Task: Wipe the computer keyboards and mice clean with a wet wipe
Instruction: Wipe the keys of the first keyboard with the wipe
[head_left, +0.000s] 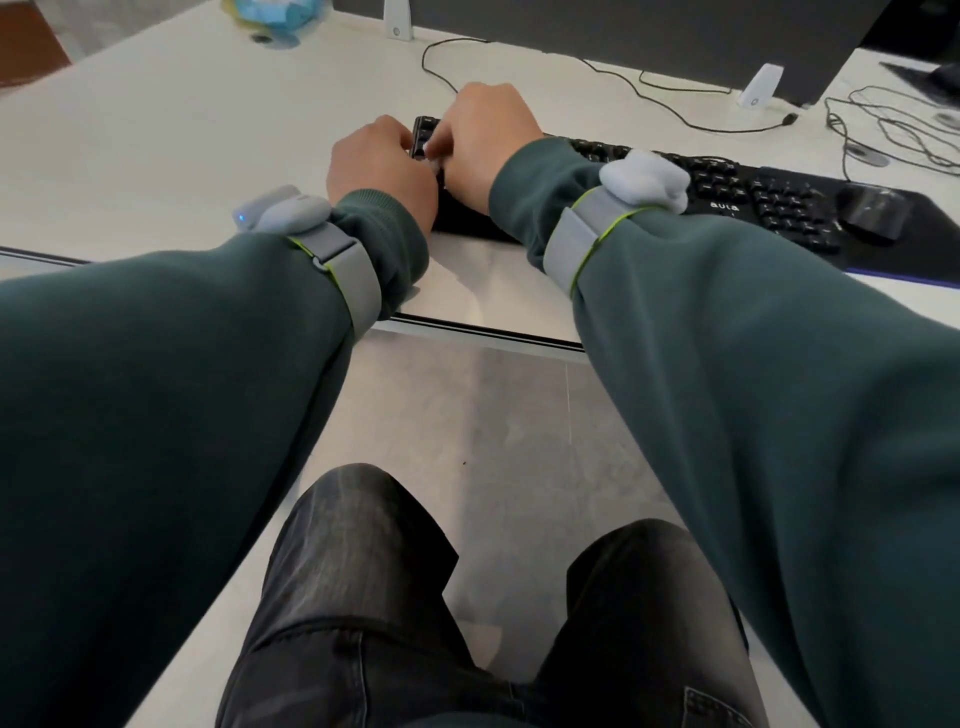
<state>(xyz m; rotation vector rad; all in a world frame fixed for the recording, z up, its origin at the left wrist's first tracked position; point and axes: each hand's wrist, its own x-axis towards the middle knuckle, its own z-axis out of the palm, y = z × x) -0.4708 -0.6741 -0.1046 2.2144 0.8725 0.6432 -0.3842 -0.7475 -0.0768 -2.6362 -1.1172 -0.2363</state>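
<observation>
A black keyboard (727, 192) lies across the white desk, its left end under my hands. My left hand (382, 169) sits at the keyboard's left edge with fingers curled. My right hand (483, 145) is over the left keys, fingers curled down. A small pale bit of wet wipe (431, 156) shows between the two hands; which fingers pinch it is hidden. A black mouse (872, 210) rests on a dark mouse pad (930, 244) at the right of the keyboard.
A monitor (623, 31) stands behind the keyboard on white feet (761, 85). Thin black cables (883, 124) trail across the desk's back right. A blue and yellow packet (275, 15) lies at the far left. The desk edge (467, 327) runs just below my wrists.
</observation>
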